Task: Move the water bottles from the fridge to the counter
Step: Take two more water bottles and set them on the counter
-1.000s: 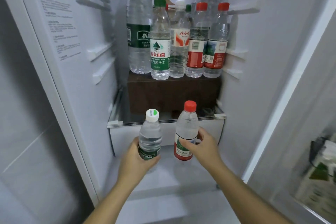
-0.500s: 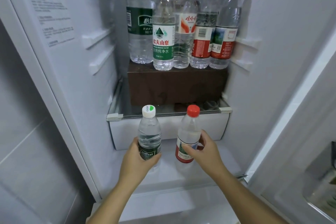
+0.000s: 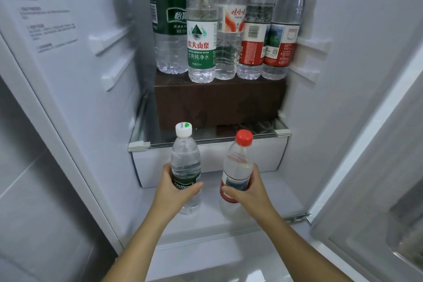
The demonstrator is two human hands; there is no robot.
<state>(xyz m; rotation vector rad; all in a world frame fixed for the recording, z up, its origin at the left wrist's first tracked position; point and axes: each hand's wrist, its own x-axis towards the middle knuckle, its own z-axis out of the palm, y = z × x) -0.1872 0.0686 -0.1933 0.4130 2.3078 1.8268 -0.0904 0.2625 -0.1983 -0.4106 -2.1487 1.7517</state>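
My left hand wraps around a small clear plastic water bottle with a white cap and dark green label; my right hand grips a clear plastic bottle with a red cap and red label — both upright, in front of the white fridge drawer. Behind, five more water bottles stand on a dark brown box above the glass shelf.

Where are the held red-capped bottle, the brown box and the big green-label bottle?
held red-capped bottle (image 3: 239, 163): head view, clear body.
brown box (image 3: 217, 103): head view, front face.
big green-label bottle (image 3: 170, 18): head view, label.
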